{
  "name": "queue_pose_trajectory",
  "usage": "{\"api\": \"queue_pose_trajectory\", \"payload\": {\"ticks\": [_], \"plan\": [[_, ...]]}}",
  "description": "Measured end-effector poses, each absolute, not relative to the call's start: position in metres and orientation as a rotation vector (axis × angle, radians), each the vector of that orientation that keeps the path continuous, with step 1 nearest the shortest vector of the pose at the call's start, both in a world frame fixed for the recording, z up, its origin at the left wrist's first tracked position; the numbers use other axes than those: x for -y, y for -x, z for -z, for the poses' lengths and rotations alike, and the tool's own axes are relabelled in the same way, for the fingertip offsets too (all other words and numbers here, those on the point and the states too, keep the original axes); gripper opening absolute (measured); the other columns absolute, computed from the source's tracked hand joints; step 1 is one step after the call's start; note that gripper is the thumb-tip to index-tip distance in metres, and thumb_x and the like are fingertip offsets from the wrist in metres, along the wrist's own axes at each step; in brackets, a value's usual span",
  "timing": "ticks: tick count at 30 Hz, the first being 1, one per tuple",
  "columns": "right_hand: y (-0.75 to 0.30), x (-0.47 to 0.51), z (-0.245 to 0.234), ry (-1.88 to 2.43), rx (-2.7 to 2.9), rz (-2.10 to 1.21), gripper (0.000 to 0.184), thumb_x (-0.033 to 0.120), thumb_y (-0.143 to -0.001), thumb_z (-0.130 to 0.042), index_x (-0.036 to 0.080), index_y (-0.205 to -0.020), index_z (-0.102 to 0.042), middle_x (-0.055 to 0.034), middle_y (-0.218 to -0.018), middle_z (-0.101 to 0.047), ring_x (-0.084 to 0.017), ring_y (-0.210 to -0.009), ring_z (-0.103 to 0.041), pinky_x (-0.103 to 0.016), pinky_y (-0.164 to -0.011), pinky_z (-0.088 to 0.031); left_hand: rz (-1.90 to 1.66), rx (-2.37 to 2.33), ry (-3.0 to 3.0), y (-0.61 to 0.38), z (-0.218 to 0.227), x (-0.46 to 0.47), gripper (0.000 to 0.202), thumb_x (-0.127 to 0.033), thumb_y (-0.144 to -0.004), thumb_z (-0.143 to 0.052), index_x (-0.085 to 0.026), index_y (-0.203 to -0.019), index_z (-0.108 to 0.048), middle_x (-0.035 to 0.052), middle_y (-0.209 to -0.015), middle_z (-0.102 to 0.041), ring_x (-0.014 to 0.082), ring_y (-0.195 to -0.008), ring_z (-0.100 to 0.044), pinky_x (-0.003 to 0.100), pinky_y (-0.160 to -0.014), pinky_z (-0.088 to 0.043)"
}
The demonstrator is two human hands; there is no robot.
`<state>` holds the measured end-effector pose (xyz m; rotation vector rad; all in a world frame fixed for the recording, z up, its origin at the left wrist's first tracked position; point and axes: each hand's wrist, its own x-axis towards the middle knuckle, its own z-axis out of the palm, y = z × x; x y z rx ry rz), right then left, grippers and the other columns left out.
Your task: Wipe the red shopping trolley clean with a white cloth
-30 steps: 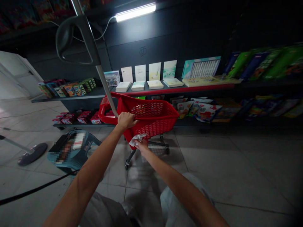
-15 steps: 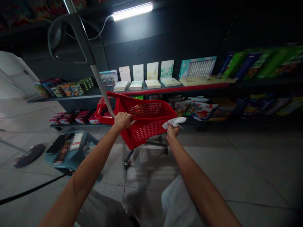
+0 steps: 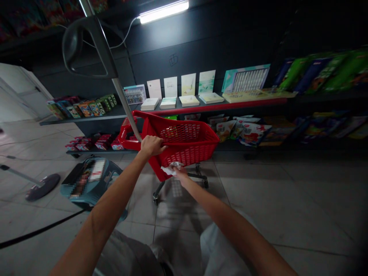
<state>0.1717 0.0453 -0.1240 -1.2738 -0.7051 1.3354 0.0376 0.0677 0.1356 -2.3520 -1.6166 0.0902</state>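
A small red plastic shopping cart (image 3: 186, 143) on wheels stands on the tiled floor in front of me. My left hand (image 3: 152, 145) is closed over the near rim of its basket, beside the grey handle pole (image 3: 126, 107). My right hand (image 3: 180, 172) holds a crumpled white cloth (image 3: 171, 168) pressed against the lower near side of the basket.
Dark shelves (image 3: 201, 107) along the wall carry notebooks, boxed goods and colourful packets. A teal plastic stool (image 3: 92, 180) with items on it sits at the left, near a fan base (image 3: 43, 186) and a black cable (image 3: 37, 232) on the floor.
My right hand swung out with the cloth to the basket's right side, then came back down to its lower near side. My left hand stayed on the rim.
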Motion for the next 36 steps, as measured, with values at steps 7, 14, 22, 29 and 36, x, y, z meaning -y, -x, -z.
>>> {"api": "queue_pose_trajectory", "payload": {"ticks": [7, 14, 22, 29, 36], "plan": [[-0.278, -0.080, 0.089, 1.441, 0.484, -0.937, 0.037, 0.038, -0.074, -0.068, 0.019, -0.106, -0.066, -0.0068, -0.104, -0.076, -0.024, -0.098, -0.073, -0.034, -0.082, -0.060, -0.092, 1.617, 2.352, -0.034, -0.134, -0.071, 0.063, -0.069, -0.098, -0.042, -0.020, -0.104, -0.081, 0.0167, -0.102, -0.080, 0.0316, -0.097, -0.076, 0.037, -0.080, -0.047], [-0.343, -0.090, 0.048, 1.475, 0.719, -0.220, 0.054, 0.037, -0.084, -0.061, 0.013, -0.133, -0.058, -0.0184, -0.135, -0.062, -0.030, -0.128, -0.059, -0.047, -0.114, -0.044, -0.077, 1.632, 2.353, -0.035, -0.137, -0.066, 0.061, -0.069, -0.097, -0.043, -0.022, -0.102, -0.082, 0.0157, -0.100, -0.081, 0.0307, -0.097, -0.076, 0.036, -0.079, -0.047], [-0.298, -0.065, 0.024, 1.293, 1.596, 0.135, 0.035, 0.033, -0.097, -0.055, 0.019, -0.128, -0.066, -0.0162, -0.143, -0.060, -0.031, -0.133, -0.048, -0.049, -0.118, -0.039, -0.112, 1.570, 2.390, -0.027, -0.142, -0.062, 0.067, -0.074, -0.096, -0.040, -0.022, -0.104, -0.081, 0.0158, -0.099, -0.080, 0.0294, -0.096, -0.075, 0.035, -0.081, -0.045], [-0.281, -0.055, 0.009, 1.231, 1.788, 0.183, 0.036, 0.021, -0.094, -0.053, 0.017, -0.127, -0.068, -0.0151, -0.137, -0.063, -0.030, -0.127, -0.050, -0.047, -0.116, -0.041, -0.061, 1.721, 2.290, -0.009, -0.140, -0.066, 0.078, -0.077, -0.100, -0.025, -0.023, -0.096, -0.082, 0.0154, -0.097, -0.080, 0.0277, -0.094, -0.075, 0.033, -0.077, -0.042], [-0.309, -0.061, 0.013, 1.286, 1.837, 0.171, 0.050, 0.010, -0.083, -0.050, 0.014, -0.130, -0.068, -0.0153, -0.137, -0.064, -0.031, -0.126, -0.049, -0.046, -0.116, -0.042, -0.062, 1.757, 2.259, -0.001, -0.141, -0.065, 0.076, -0.073, -0.101, -0.024, -0.023, -0.094, -0.081, 0.0155, -0.098, -0.080, 0.0278, -0.096, -0.075, 0.033, -0.076, -0.041]]}}
